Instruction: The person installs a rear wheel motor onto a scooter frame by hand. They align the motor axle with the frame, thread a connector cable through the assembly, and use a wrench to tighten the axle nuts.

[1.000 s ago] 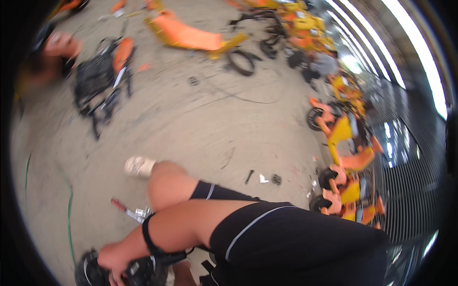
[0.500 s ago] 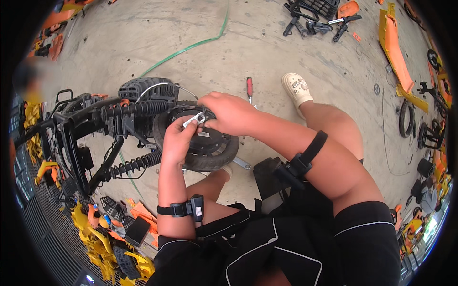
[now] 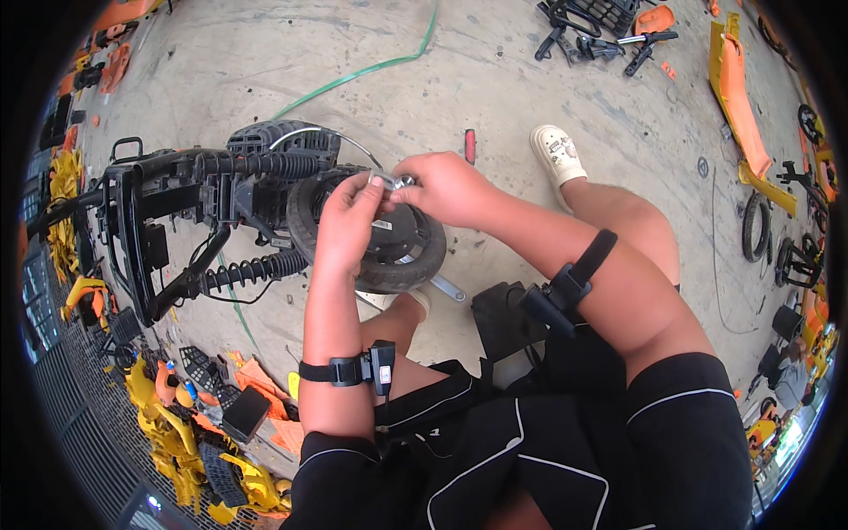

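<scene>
Gripping a small shiny metal fitting (image 3: 395, 182) between them, the left hand (image 3: 349, 216) and the right hand (image 3: 446, 185) meet directly above the black rubber-tyred wheel with its dark round hub (image 3: 389, 243), which lies on its side on the pale concrete floor (image 3: 530, 97). The left hand's fingers curl closed around the fitting from the wheel's left, while the right hand pinches it with thumb and fingertips from the wheel's right; whether the fitting touches the hub I cannot tell. The fitting sits over the wheel's upper rim.

Left of the wheel, joined to it, lies a black metal frame with coiled black springs (image 3: 190, 230). Beyond the wheel, a thin green strap (image 3: 371, 69) trails across the floor, and a small red-handled tool (image 3: 470, 146) lies just past the right hand. A white perforated clog (image 3: 556, 152) rests right of the wheel. Below the wheel, a silver wrench end (image 3: 446, 287) pokes out. Far left of the wheel, yellow and orange plastic parts (image 3: 190, 428) lie heaped.
</scene>
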